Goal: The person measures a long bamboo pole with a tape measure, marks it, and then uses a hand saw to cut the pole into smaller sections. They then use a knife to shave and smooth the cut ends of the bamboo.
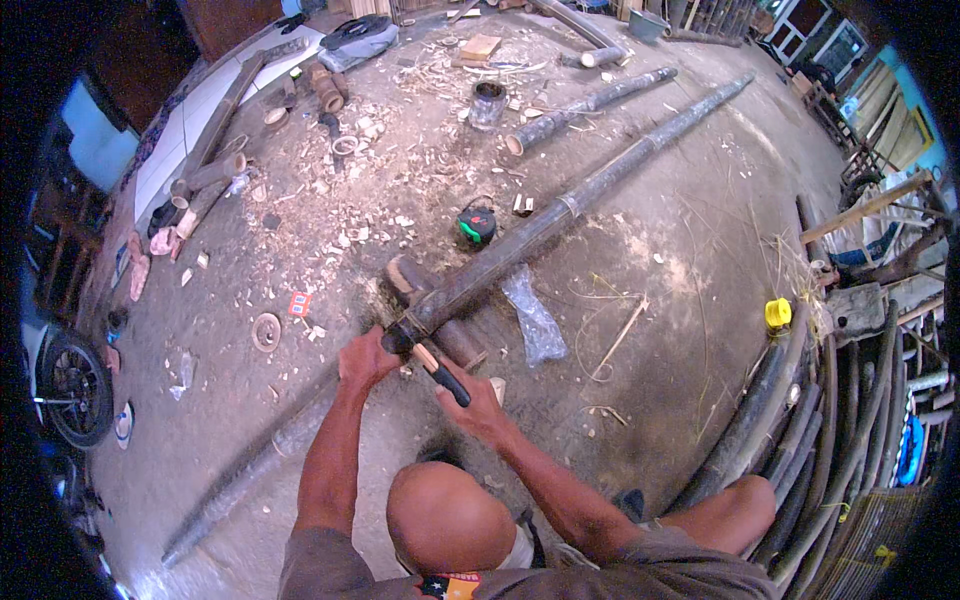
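A long dark bamboo pole (560, 210) lies diagonally across the dusty floor and rests on a short bamboo block (455, 335). My left hand (365, 362) grips the pole at the block. My right hand (478, 402) holds the black handle of a blade tool (440, 372) whose blade end meets the pole right beside my left hand. My knees show at the bottom of the view.
A green and black tape measure (477, 226) and a clear plastic bag (533, 320) lie near the pole. Shorter bamboo pieces (585, 105), wood chips and a jar (487, 104) lie farther off. Stacked bamboo poles (800, 440) line the right; a motorbike wheel (75, 390) is left.
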### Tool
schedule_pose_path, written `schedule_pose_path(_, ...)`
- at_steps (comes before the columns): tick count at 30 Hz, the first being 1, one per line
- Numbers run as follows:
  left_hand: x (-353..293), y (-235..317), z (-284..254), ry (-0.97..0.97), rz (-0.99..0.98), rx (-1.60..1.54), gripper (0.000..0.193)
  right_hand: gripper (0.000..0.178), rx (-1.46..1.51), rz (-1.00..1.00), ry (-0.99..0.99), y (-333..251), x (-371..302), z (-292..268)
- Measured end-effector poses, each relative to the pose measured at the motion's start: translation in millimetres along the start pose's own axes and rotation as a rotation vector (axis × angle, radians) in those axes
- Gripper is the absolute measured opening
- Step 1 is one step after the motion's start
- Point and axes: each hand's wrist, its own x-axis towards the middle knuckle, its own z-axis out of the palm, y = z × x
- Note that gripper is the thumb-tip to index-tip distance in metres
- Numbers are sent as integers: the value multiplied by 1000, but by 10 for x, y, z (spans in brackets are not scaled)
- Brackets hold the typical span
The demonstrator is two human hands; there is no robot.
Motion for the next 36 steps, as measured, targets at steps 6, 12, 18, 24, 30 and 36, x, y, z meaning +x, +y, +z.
schedule_pose_path(6,-74,-59,-112,-41,-12,-13,59,63,-13,229,-54,192,-1809,-460)
schedule_pose_path(12,8,-42,29,17,63,-86,60,61,-208,-24,62,476,-192,67)
schedule_pose_path(18,-43,-99,-93,-39,51,-67,61,59,-204,-116,101,378,-1141,-187)
schedule_pose_path(24,-106,-237,-13,26,34,-42,63,53,-79,-20,42,319,-1094,-95)
schedule_pose_path(30,-269,-18,-46,-9,31,-4,64,50,-30,-150,113,136,165,222)
schedule_pose_path(36,-518,-387,211,209,36,-137,87,55,73,-194,238,-152,-679,-285)
